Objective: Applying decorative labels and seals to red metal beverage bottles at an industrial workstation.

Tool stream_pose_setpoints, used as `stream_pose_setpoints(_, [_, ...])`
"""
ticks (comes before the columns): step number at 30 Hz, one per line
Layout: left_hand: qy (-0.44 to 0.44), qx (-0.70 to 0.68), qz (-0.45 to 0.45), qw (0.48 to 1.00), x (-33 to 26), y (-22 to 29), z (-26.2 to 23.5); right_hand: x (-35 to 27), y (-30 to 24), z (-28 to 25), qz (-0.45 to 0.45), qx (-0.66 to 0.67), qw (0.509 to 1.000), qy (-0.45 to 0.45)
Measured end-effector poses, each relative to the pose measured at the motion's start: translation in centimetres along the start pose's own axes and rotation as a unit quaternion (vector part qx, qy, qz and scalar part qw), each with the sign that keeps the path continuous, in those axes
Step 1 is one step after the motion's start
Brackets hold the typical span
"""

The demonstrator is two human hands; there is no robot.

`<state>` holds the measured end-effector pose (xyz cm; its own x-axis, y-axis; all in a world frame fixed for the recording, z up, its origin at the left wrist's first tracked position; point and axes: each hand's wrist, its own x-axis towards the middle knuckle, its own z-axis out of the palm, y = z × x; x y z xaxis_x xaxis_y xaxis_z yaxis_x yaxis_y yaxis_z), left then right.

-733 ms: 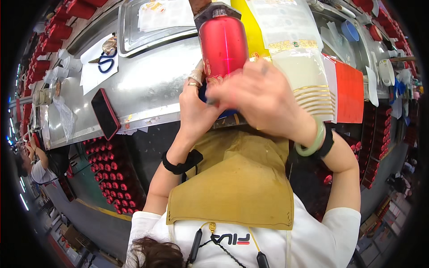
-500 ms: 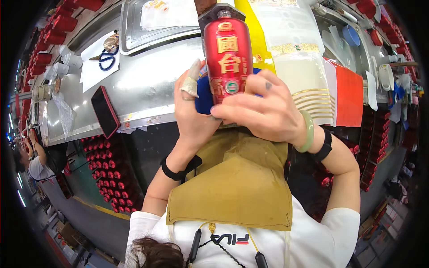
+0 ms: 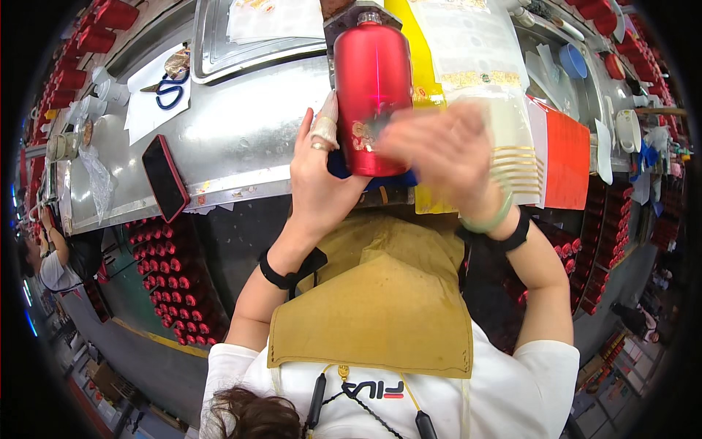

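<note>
A shiny red bottle (image 3: pixel 373 80) lies on its side in front of me, its clear-topped neck pointing away. Its plain side faces up, with a small patch of pale markings near the base. My left hand (image 3: pixel 322 179) holds the bottle's lower left side, thumb by the base; a white cover wraps one finger. Smeared by motion, my right hand (image 3: pixel 453 157) is over the bottle's lower right side, and whether it touches is unclear. Something blue (image 3: pixel 338 164) shows beneath the bottle. A dark metal block (image 3: pixel 344 16) stands at the neck end.
Right of the bottle lie a yellow sheet (image 3: pixel 423 66), clear label sheets (image 3: pixel 468 51) and an orange-red card (image 3: pixel 567 164). On the metal table (image 3: pixel 248 110) at left are a phone (image 3: pixel 164 178), blue-handled scissors (image 3: pixel 170 94) and a tray (image 3: pixel 212 62). Red bottles (image 3: pixel 175 293) stand in rows below.
The bottle has turned about its length, so its gold characters have rolled out of sight and a plain side faces up. My right hand has lifted and shifted right, its fingers now blurred.
</note>
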<state>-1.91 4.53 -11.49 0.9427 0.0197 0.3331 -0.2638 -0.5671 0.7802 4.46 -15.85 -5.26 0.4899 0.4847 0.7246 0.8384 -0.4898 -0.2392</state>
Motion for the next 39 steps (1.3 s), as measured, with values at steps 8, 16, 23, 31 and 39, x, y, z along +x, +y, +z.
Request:
stream_pose_setpoints(8, [0.058,0.005,0.007,0.998,0.0,1.2,0.1,-0.7,-0.4,0.3,-0.052,-0.017,0.998,0.005])
stream_pose_setpoints(16, [0.043,0.088,0.101,0.99,0.4,3.3,-0.1,3.7,3.9,-0.7,0.024,-0.097,0.991,0.087])
stream_pose_setpoints(23, [0.072,0.108,0.117,0.985,0.0,2.8,-0.1,3.2,1.8,-1.6,0.123,0.006,0.991,0.045])
stream_pose_setpoints(31, [0.163,-0.069,0.041,0.983,-1.5,1.6,1.7,-0.1,-3.9,-1.2,-0.059,0.044,0.989,-0.125])
stream_pose_setpoints(39, [0.141,0.047,0.061,0.987,-1.1,2.2,0.9,2.5,0.4,1.1,-0.08,-0.074,0.992,-0.057])
